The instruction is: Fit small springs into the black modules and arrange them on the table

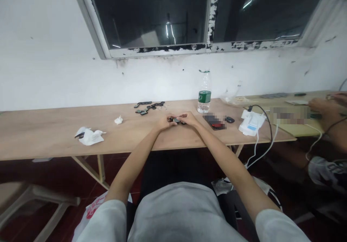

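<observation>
Left hand (164, 122) and right hand (187, 118) pinched a small dark piece (176, 120) above a wooden table (48, 139).

The fingers of both hands were clenched around the piece, tips meeting, with a strip of bare wood between them and the table's near edge. Left of the fingers lay black pieces (149, 107), then tissue (89, 136). Right of them sat a partly blurred phone (214, 122) and a white charger (251, 123) with cables running over the edge. Beyond the fingers stood a bottle (204, 92), its green label unreadable. A co-worker's hand (322, 106) rested far right. Behind rose a white wall (40, 61) below a window (189, 18) with peeling paint.
</observation>
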{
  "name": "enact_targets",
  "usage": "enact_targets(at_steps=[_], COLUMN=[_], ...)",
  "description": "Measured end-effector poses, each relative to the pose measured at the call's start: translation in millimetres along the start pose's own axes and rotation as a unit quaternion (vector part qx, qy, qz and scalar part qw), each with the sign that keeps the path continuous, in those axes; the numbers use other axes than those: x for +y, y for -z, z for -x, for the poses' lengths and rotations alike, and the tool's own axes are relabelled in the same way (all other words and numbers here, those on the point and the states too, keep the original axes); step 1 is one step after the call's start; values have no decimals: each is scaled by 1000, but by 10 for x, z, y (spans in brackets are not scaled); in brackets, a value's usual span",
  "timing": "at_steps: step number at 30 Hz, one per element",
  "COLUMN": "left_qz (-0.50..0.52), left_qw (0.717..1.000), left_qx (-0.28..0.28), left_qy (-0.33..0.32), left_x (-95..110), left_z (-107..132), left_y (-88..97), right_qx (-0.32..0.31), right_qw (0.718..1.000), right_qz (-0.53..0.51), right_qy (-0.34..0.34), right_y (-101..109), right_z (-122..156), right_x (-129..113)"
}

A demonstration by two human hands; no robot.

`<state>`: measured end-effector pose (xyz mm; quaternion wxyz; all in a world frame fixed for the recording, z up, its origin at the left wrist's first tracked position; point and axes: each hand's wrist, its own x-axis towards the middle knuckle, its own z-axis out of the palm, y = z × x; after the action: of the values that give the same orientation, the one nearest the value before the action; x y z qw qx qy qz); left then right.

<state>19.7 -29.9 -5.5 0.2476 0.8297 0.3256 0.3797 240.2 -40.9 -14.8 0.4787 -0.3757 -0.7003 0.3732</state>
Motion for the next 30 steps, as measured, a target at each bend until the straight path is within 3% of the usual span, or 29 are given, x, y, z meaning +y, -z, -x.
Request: enact_targets(at_steps=[3, 8, 12, 16, 26, 30], left_qz=[-59, -128, -162, -151, -82, -58], left_qw=[998, 989, 978, 981, 994, 998], left_qx=[-18, -58, -81, -67, -39, 26], left_qy=[-28, -42, -100, -100, -62, -13], left_x=[15, -12, 0, 17, 28, -74], left_z=[22, 26, 13, 7, 18, 0], left_y=[7, -24, -46, -53, -55, 65], right_qx=[5, 99, 19, -62, -44, -15], right_qw=[996, 964, 953, 959, 952, 948], right_qz=[80, 236, 288, 268, 298, 313], right_qy=[42, 77, 93, 71, 61, 56], right_y=[27, 154, 199, 179, 218, 209], right_z=[-35, -102, -88, -51, -21, -31], right_x=[30, 83, 90, 41, 56, 121])
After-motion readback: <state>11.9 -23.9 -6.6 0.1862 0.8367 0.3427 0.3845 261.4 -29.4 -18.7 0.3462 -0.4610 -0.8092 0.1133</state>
